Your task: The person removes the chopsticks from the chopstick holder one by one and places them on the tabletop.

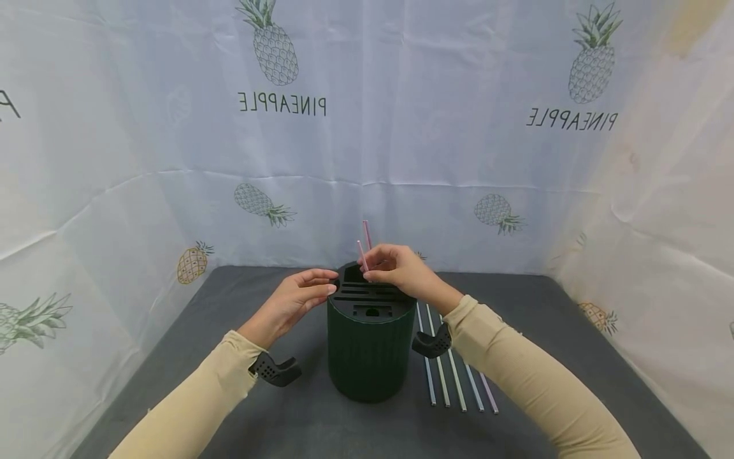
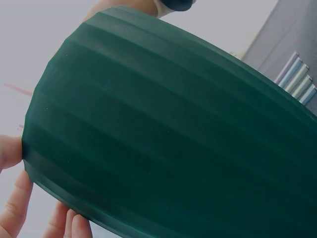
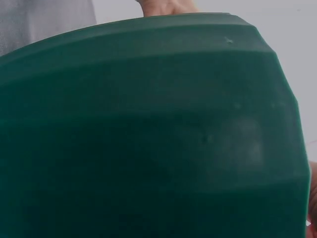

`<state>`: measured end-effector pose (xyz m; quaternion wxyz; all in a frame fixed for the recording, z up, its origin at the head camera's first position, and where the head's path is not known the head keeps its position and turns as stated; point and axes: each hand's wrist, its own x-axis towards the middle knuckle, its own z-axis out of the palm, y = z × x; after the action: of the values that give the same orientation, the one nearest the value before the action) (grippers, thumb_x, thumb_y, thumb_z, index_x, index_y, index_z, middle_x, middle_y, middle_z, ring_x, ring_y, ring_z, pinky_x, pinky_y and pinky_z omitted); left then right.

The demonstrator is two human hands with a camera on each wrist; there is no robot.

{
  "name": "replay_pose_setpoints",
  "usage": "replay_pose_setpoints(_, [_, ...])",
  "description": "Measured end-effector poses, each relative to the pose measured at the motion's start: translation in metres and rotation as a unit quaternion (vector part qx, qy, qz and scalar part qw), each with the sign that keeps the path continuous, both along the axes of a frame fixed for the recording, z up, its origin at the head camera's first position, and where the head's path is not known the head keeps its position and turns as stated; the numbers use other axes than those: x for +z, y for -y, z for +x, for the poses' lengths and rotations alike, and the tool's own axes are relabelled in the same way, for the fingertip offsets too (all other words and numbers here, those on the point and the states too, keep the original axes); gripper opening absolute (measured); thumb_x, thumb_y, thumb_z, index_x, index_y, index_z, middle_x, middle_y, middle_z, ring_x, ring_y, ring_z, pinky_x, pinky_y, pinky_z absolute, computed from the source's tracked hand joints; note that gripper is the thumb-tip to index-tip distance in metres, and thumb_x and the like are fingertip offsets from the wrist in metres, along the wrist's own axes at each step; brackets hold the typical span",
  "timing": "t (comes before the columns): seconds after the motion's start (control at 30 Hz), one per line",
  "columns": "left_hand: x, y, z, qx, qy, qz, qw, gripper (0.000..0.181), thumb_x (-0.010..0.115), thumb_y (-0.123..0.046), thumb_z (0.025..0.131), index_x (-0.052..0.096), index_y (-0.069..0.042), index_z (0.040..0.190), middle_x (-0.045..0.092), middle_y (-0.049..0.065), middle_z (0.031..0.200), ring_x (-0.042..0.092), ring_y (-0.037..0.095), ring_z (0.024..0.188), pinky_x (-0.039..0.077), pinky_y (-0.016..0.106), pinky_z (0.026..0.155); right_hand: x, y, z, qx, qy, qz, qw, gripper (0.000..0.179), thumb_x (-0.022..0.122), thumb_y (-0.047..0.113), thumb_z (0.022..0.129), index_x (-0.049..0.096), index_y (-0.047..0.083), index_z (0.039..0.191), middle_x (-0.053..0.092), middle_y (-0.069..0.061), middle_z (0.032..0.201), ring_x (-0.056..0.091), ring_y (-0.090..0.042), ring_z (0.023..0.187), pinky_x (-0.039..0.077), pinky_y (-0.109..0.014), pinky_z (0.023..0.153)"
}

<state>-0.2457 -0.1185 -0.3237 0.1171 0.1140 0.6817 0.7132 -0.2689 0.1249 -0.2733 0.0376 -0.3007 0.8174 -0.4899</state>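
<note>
A dark green, ribbed round holder [image 1: 369,357] with a slotted black top [image 1: 367,292] stands on the table. Above the back of that top, my right hand [image 1: 404,271] pinches a thin pink stick [image 1: 362,255] between thumb and fingers; the stick's lower end is hidden. A second pink stick [image 1: 367,234] rises just behind it, its base hidden by the hand. At the holder's left rim, my left hand [image 1: 295,296] has its fingers extended. Its fingertips [image 2: 19,198] lie against the holder's edge in the left wrist view. The holder's wall fills most of both wrist views.
Several thin sticks in pale blue, green and purple [image 1: 455,376] lie side by side on the dark grey table [image 1: 275,408], right of the holder, partly under my right forearm. White pineapple-print cloth [image 1: 401,146] hangs behind and at both sides.
</note>
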Motion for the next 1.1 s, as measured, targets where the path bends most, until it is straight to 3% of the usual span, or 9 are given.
replay_pose_setpoints(0.2, [-0.001,0.000,0.000,0.003,0.004,0.003,1.0000,0.043,0.065,-0.014,0.092,0.054,-0.003,0.132,0.048,0.009,0.134,0.050,0.019,0.120,0.037,0.043,0.111,0.006,-0.003,0.001,-0.040,-0.006,-0.023,0.9989,0.020,0.069,0.010,0.090,0.067,0.004,0.109,0.067,-0.011,0.110,0.069,-0.020,0.094,0.058,-0.037,0.082])
replay_pose_setpoints(0.37, [0.000,0.000,0.000,0.001,0.004,0.003,1.0000,0.044,0.066,-0.014,0.092,0.053,-0.003,0.133,0.048,0.009,0.135,0.050,0.019,0.121,0.038,0.041,0.111,0.026,-0.014,0.003,-0.051,-0.031,-0.135,0.9890,0.019,0.068,0.007,0.090,0.066,0.002,0.107,0.066,-0.008,0.116,0.068,-0.016,0.095,0.057,-0.036,0.086])
replay_pose_setpoints(0.43, [0.000,0.001,0.001,0.000,0.002,0.004,1.0000,0.044,0.066,-0.014,0.092,0.053,-0.003,0.133,0.048,0.008,0.134,0.050,0.018,0.120,0.039,0.039,0.110,0.037,-0.020,0.004,-0.050,-0.045,-0.202,0.9772,0.019,0.069,0.003,0.088,0.067,0.003,0.107,0.067,-0.008,0.112,0.069,-0.015,0.094,0.058,-0.035,0.085])
replay_pose_setpoints(0.5, [0.000,0.001,0.001,-0.002,0.001,0.005,1.0000,0.044,0.065,-0.014,0.092,0.053,-0.003,0.133,0.048,0.007,0.133,0.051,0.016,0.119,0.041,0.037,0.108,0.048,-0.027,0.006,-0.046,-0.059,-0.272,0.9593,0.019,0.069,-0.001,0.087,0.068,0.005,0.105,0.068,-0.006,0.108,0.069,-0.015,0.091,0.058,-0.033,0.083])
replay_pose_setpoints(0.63, [-0.001,0.000,0.001,-0.005,0.000,0.008,1.0000,0.043,0.065,-0.013,0.093,0.053,-0.003,0.133,0.048,0.006,0.132,0.051,0.015,0.118,0.043,0.034,0.106,0.069,-0.044,0.012,-0.050,-0.084,-0.406,0.9088,0.025,0.069,-0.008,0.084,0.070,0.007,0.103,0.069,-0.007,0.099,0.070,-0.017,0.085,0.059,-0.032,0.080])
replay_pose_setpoints(0.8, [-0.001,0.000,0.001,-0.004,0.000,0.006,1.0000,0.043,0.065,-0.013,0.093,0.053,-0.003,0.133,0.047,0.007,0.133,0.050,0.016,0.119,0.042,0.036,0.107,0.085,-0.076,0.020,-0.067,-0.121,-0.499,0.8557,0.030,0.067,-0.010,0.084,0.066,-0.002,0.112,0.067,-0.012,0.094,0.069,-0.021,0.082,0.059,-0.034,0.079])
replay_pose_setpoints(0.93, [-0.001,0.000,0.002,-0.002,0.000,0.002,1.0000,0.043,0.065,-0.014,0.093,0.053,-0.004,0.133,0.047,0.007,0.133,0.050,0.016,0.120,0.041,0.036,0.108,0.087,-0.104,0.024,-0.085,-0.124,-0.524,0.8384,0.034,0.068,-0.009,0.083,0.062,-0.006,0.116,0.067,-0.014,0.095,0.069,-0.023,0.082,0.057,-0.034,0.079])
replay_pose_setpoints(1.0, [0.000,0.000,0.002,-0.002,0.001,0.004,1.0000,0.044,0.065,-0.014,0.093,0.052,-0.004,0.133,0.047,0.007,0.132,0.050,0.016,0.120,0.041,0.036,0.109,0.082,-0.117,0.025,-0.105,-0.121,-0.519,0.8396,0.037,0.069,-0.008,0.082,0.061,-0.006,0.118,0.067,-0.014,0.095,0.069,-0.023,0.082,0.057,-0.033,0.079])
replay_pose_setpoints(1.1, [0.000,0.000,0.002,0.003,0.004,0.001,1.0000,0.043,0.065,-0.014,0.093,0.053,-0.004,0.133,0.048,0.006,0.131,0.051,0.015,0.119,0.041,0.036,0.109,0.069,-0.136,0.024,-0.138,-0.106,-0.499,0.8488,0.038,0.071,-0.006,0.082,0.062,-0.005,0.118,0.068,-0.013,0.096,0.070,-0.021,0.083,0.058,-0.030,0.077])
